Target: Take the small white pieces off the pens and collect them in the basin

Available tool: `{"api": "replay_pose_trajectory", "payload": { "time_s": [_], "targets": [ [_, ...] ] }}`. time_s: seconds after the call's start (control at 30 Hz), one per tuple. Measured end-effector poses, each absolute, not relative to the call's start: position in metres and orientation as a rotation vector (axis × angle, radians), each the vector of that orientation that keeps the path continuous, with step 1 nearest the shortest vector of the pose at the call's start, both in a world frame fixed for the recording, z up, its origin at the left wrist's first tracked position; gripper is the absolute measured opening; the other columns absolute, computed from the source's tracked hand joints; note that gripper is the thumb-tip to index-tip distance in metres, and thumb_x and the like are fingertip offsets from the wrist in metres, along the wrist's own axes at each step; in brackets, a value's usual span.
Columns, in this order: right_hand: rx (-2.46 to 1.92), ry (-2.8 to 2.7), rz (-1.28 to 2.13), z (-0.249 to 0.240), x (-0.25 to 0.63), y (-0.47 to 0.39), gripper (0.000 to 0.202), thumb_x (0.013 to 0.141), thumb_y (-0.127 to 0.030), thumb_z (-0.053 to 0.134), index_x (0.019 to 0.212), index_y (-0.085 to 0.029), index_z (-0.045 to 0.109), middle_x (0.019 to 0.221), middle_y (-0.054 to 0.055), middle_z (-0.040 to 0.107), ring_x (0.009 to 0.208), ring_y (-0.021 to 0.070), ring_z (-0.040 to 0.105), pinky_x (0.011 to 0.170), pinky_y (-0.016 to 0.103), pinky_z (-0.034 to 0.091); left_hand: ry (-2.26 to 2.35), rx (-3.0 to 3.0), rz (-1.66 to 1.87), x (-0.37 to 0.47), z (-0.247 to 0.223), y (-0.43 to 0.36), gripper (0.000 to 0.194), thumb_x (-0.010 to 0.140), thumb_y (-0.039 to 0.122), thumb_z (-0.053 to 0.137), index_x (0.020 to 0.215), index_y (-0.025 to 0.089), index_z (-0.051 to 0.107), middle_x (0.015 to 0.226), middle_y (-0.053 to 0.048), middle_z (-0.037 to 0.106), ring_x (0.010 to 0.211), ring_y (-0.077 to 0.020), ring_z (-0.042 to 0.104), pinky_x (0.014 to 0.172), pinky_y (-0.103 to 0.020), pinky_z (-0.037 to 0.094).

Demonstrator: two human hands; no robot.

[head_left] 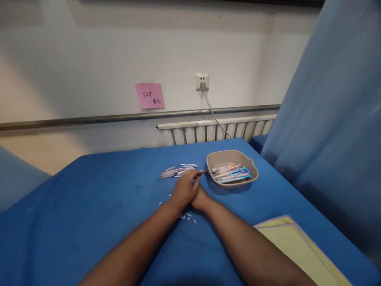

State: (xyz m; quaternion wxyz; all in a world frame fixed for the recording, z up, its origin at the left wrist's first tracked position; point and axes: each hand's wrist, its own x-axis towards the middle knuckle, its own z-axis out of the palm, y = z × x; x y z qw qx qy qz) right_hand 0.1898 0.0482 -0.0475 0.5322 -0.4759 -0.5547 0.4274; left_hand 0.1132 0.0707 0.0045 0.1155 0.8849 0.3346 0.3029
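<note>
The left hand [187,190] is crossing over the right hand [201,198], both forearms converging, wrists nearly touching.

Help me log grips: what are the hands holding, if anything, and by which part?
The left hand seems to pinch a small, slender, orange-tipped object; tip protruding, gripped part hidden.

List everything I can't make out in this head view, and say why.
All in the head view:
- Right hand: fingers hidden behind the left hand.
- Small orange-brown tip by the left fingertips: too small and blurred to identify.
- White bits: too small to identify.
- Yellow cloth: cut off by the bottom edge, partly behind the right forearm.
- Pink note: lower writing too small.
</note>
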Motion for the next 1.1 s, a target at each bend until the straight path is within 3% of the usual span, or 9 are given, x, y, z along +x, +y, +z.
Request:
{"api": "replay_pose_trajectory", "payload": {
  "time_s": [0.1, 0.2, 0.33, 0.53, 0.7, 0.87, 1.1],
  "targets": [
    [-1.322, -1.445, 0.780, -0.055, 0.192, 0.049, 0.012, 0.079, -0.016, 0.056, 0.089, -0.019, 0.062, 0.091, 0.004, 0.063, 0.088, 0.0196, 0.057, 0.083, 0.033, 0.043, 1.225, 2.531, 0.909, 0.042, -0.015, 0.088, 0.025, 0.084, 0.023, 0.045, 0.103, 0.018, 0.061, 0.104, -0.008, 0.065, 0.100, -0.0233, 0.056, 0.091, -0.038, 0.041],
    [-1.501, -1.643, 0.436, -0.059, 0.193, 0.055, 0.021, 0.079, -0.014, 0.053, 0.098, -0.018, 0.060, 0.102, 0.007, 0.062, 0.097, 0.0204, 0.054, 0.088, 0.033, 0.039, 1.387, 2.553, 0.849, -0.003, -0.028, 0.106, 0.031, 0.084, 0.026, 0.045, 0.111, 0.019, 0.059, 0.113, -0.008, 0.062, 0.105, -0.0251, 0.054, 0.094, -0.040, 0.039],
    [-1.629, -1.778, 0.240, -0.058, 0.191, 0.063, 0.028, 0.080, -0.016, 0.051, 0.107, -0.017, 0.056, 0.112, 0.009, 0.059, 0.105, 0.0219, 0.049, 0.092, 0.034, 0.035, 1.454, 2.576, 0.752, -0.011, -0.033, 0.118, 0.039, 0.083, 0.021, 0.044, 0.121, 0.018, 0.052, 0.121, -0.009, 0.058, 0.112, -0.0248, 0.049, 0.097, -0.039, 0.037],
    [-1.780, -1.835, 0.167, -0.053, 0.191, 0.069, 0.027, 0.083, -0.020, 0.050, 0.109, -0.018, 0.054, 0.110, 0.007, 0.059, 0.102, 0.0205, 0.048, 0.089, 0.030, 0.032, 1.504, 2.621, 0.606, 0.002, -0.038, 0.122, 0.038, 0.084, 0.019, 0.045, 0.121, 0.021, 0.052, 0.122, -0.007, 0.057, 0.109, -0.0234, 0.049, 0.095, -0.038, 0.036],
    [-1.794, -1.958, 0.106, -0.046, 0.189, 0.067, 0.026, 0.086, -0.023, 0.047, 0.110, -0.021, 0.056, 0.112, 0.006, 0.057, 0.103, 0.0210, 0.045, 0.088, 0.031, 0.030, 1.621, 2.624, 0.515, 0.000, -0.037, 0.120, 0.032, 0.084, 0.024, 0.047, 0.115, 0.019, 0.057, 0.109, -0.010, 0.060, 0.100, -0.0249, 0.052, 0.089, -0.037, 0.038],
    [-1.804, -2.062, 0.063, -0.041, 0.186, 0.062, 0.022, 0.088, -0.025, 0.044, 0.102, -0.022, 0.061, 0.108, 0.007, 0.057, 0.101, 0.0220, 0.044, 0.084, 0.033, 0.030, 1.592, 2.595, 0.613, 0.000, -0.035, 0.118, 0.026, 0.082, 0.021, 0.050, 0.105, 0.020, 0.061, 0.117, -0.008, 0.057, 0.107, -0.0250, 0.047, 0.092, -0.037, 0.034],
    [-1.841, -2.079, 0.045, -0.038, 0.185, 0.059, 0.015, 0.086, -0.027, 0.050, 0.093, -0.019, 0.061, 0.103, 0.008, 0.055, 0.100, 0.0224, 0.044, 0.082, 0.032, 0.030, 1.572, 2.598, 0.588, 0.000, -0.035, 0.116, 0.026, 0.081, 0.023, 0.052, 0.106, 0.019, 0.060, 0.101, -0.008, 0.061, 0.094, -0.0247, 0.051, 0.085, -0.036, 0.036]
  ]
}}
